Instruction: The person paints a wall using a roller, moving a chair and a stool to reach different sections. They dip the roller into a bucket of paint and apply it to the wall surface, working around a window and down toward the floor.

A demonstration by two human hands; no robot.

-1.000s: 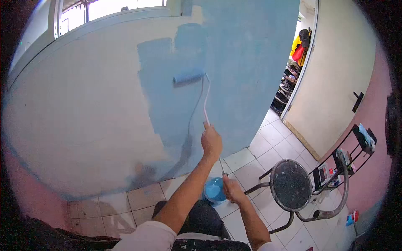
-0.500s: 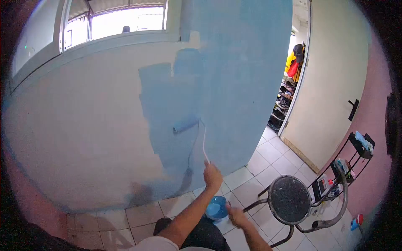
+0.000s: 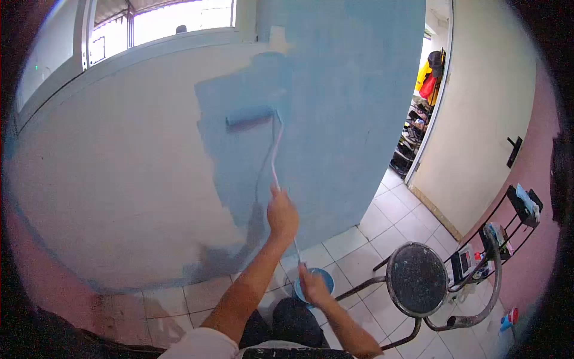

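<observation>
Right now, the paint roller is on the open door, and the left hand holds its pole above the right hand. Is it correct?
The place is wrong: the head view shows the paint roller on the blue-painted wall. The left hand does hold its pole above the right hand.

Wore a plain sleeve (image 3: 206, 345) on the left arm, pale and close to white, short in cut, with a smooth, curved hem. Left the forearm below it uncovered, and likewise the right forearm (image 3: 350, 326). Went bare at the left hand (image 3: 282, 215) and the right hand (image 3: 315, 288), down to the fingertips. Had on dark legwear (image 3: 296, 323), nearly black, rounded over the knees and plain across the visible part. Showed, at the waist, black cloth (image 3: 299, 353) with small white markings, perhaps lettering, too small and too near the bottom edge to read. Bore a thin, light-coloured strip along the top of that black cloth, slightly curved from side to side
</observation>
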